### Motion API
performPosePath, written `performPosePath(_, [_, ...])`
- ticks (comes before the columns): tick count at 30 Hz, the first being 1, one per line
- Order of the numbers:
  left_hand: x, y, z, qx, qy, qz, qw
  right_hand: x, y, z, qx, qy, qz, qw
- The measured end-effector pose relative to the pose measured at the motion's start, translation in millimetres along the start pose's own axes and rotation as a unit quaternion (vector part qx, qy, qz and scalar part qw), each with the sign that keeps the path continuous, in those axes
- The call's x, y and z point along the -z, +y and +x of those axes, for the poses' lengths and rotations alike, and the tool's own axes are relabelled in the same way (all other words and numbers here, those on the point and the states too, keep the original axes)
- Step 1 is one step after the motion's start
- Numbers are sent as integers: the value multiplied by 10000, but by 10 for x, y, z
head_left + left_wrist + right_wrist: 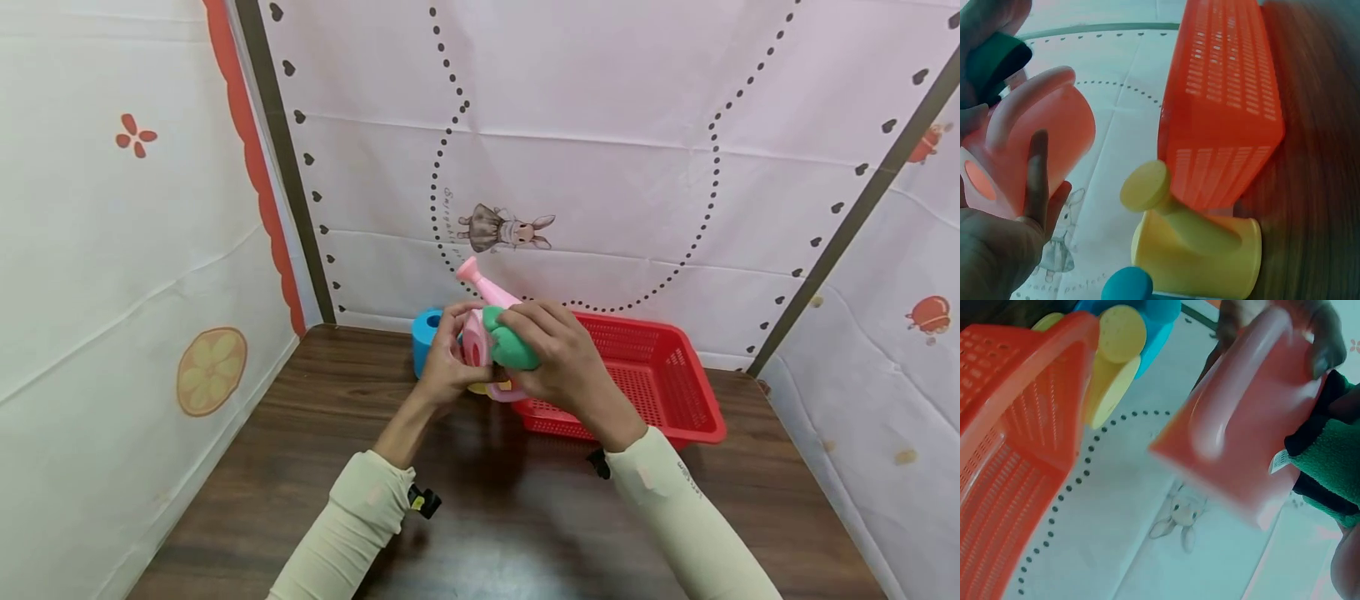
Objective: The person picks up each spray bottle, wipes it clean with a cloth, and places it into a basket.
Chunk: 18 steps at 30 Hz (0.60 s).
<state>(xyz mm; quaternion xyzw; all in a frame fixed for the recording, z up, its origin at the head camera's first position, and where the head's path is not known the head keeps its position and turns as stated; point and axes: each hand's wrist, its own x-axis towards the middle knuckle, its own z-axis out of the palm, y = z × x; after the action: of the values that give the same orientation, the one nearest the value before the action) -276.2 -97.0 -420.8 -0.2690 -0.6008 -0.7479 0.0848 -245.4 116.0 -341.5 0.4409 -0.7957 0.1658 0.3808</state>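
My left hand point(445, 367) grips a pink toy watering can point(1060, 137), raised above the table and tilted, with its pink spout point(491, 292) pointing up to the left. In the left wrist view, fingers of that hand lie along the can's body. My right hand point(558, 346) holds a green fuzzy cloth point(1332, 459) with black trim and a white tag. The cloth is against or very close to the can's side; actual contact is hard to tell. In the head view the hands and the cloth hide part of the can.
A red perforated basket point(697, 404) stands right of the hands. Close to its left side is a yellow watering can point(1204, 259), mostly hidden in the head view. A blue container point(423, 343) stands behind my left hand. Printed cloth walls surround the brown wooden table point(330, 392).
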Motion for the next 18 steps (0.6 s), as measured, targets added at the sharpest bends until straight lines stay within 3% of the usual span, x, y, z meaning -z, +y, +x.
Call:
performPosePath(5, [63,47,-4,190,-136,92,9997,56,123,-71,-478,-150,90,9987])
performPosePath(9, [87,46,-4,251,-268,-171,9992,68,195,-125,-672,-233,111,9974])
performPosePath(14, [154,29,-32,162,-799,-822,9933,72,238,-162,-848,-174,329,9957])
performPosePath(18, [182,15,-46,174,-985,-708,9925,90,234,-172,-870,-112,403,9953])
